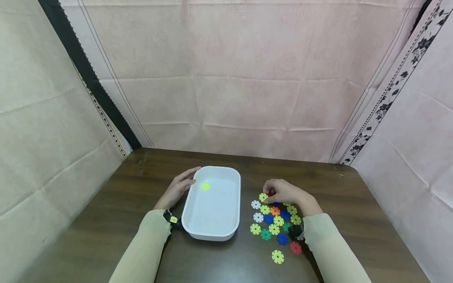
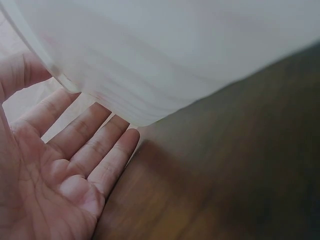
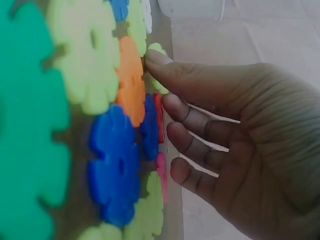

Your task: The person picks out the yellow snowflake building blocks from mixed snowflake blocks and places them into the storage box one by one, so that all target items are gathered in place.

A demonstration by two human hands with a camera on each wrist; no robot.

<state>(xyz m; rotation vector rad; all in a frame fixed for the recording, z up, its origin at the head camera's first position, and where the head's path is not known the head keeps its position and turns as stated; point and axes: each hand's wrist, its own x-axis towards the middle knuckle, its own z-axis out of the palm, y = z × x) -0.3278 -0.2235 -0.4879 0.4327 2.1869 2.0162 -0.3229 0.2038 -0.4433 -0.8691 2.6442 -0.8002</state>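
Note:
A white rectangular plastic tray (image 1: 212,204) stands on the table, with one yellow-green flower-shaped disc (image 1: 205,186) inside it near the far left. My left hand (image 1: 178,188) holds the tray at its far left corner, thumb at the rim and fingers (image 2: 85,130) along the outer wall. To the right, my right hand (image 1: 284,192) hovers low over the far end of a spread of notched plastic discs. Its thumb tip overlaps a yellow-green disc (image 3: 159,82) in the right wrist view, and the other fingertips are close beside a red disc (image 3: 159,117). Thumb and fingers are apart.
Several blue (image 1: 282,239), green (image 1: 266,234), white (image 1: 258,217), orange (image 1: 275,211) and yellow-green (image 1: 277,256) discs lie flat between the tray and my right forearm. Another red disc (image 1: 295,247) lies by that wrist. Cloth walls (image 1: 247,98) enclose the brown table (image 1: 336,204).

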